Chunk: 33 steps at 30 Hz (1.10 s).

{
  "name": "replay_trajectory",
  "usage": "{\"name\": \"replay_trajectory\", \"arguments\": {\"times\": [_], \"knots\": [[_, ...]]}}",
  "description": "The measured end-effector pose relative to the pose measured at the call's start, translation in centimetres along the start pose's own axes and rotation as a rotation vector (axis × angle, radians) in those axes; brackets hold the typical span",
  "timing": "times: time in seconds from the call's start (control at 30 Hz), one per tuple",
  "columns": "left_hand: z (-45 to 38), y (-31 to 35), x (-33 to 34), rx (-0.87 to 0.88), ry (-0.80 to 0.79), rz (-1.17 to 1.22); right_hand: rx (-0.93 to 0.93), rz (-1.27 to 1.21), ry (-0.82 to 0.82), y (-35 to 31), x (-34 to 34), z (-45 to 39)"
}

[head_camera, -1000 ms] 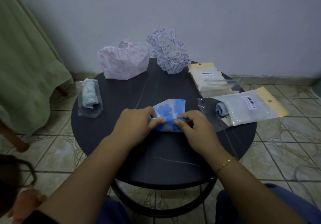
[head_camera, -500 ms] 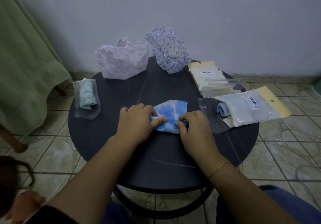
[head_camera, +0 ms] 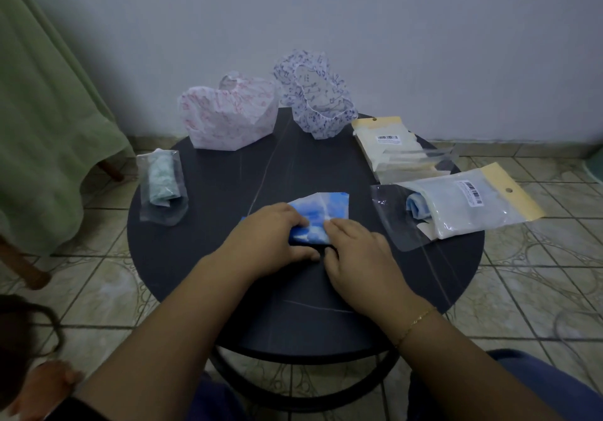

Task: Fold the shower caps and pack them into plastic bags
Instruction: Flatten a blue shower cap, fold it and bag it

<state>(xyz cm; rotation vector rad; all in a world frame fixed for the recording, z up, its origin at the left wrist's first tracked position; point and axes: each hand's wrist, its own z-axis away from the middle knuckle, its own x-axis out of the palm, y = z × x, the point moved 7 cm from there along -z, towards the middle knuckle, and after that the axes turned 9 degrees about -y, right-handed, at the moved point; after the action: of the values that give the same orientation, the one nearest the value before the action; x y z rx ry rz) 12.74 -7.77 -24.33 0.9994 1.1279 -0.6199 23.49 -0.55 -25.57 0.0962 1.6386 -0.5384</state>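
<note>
A blue-and-white shower cap (head_camera: 326,208), folded flat, lies at the middle of the round dark table (head_camera: 222,198). My left hand (head_camera: 270,241) and my right hand (head_camera: 359,257) meet at its near edge. Each pinches the rolled-up near part between fingers and thumb, and the hands hide most of that roll. A pink-printed cap (head_camera: 228,117) and a purple-printed cap (head_camera: 316,100) stand unfolded at the back. On the left lies a clear bag with a rolled green cap (head_camera: 161,185). On the right, a clear bag (head_camera: 463,205) holds a blue cap, its open mouth facing my hands.
A stack of flat bags with yellow headers (head_camera: 391,146) lies at the back right of the table. A green cloth (head_camera: 39,110) hangs over furniture at the left. The tiled floor (head_camera: 538,273) surrounds the table, and a wall stands close behind it.
Both hands have rolled the near edge of the blue cap farther away from me, so less of the flat part shows. Everything else on the table has stayed put.
</note>
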Motion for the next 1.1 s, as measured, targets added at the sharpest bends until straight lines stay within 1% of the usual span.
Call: {"name": "replay_trajectory", "arguments": {"times": [0.17, 0.37, 0.5, 0.57, 0.7, 0.87, 0.97, 1.1], "knots": [[0.5, 0.0, -0.4, 0.034, -0.044, -0.04, -0.008, -0.091, -0.051, 0.3, -0.8, -0.3], [0.9, -0.4, -0.7, 0.054, -0.149, -0.027, -0.005, -0.241, -0.088, 0.8, -1.4, -0.2], [0.8, -1.4, -0.9, -0.006, -0.108, 0.116, 0.06, -0.42, -0.05, 1.1, -1.7, -0.2], [0.7, -2.2, -0.8, -0.053, -0.069, 0.171, 0.096, -0.452, -0.041, 1.4, -1.6, -0.2], [0.7, -2.4, -0.9, -0.094, -0.005, 0.141, 0.162, -0.527, -0.046, 2.0, -1.1, -0.3], [0.8, -1.6, -1.7, -0.087, 0.053, 0.103, 0.182, -0.607, 0.048, 2.1, -1.1, -0.5], [0.7, -1.5, -1.8, -0.091, 0.035, 0.084, 0.213, -0.675, 0.102, 2.4, -1.0, -0.4], [0.6, -1.8, -1.5, -0.109, 0.002, 0.114, 0.203, -0.66, 0.135, 2.3, -1.2, -0.3]]}}
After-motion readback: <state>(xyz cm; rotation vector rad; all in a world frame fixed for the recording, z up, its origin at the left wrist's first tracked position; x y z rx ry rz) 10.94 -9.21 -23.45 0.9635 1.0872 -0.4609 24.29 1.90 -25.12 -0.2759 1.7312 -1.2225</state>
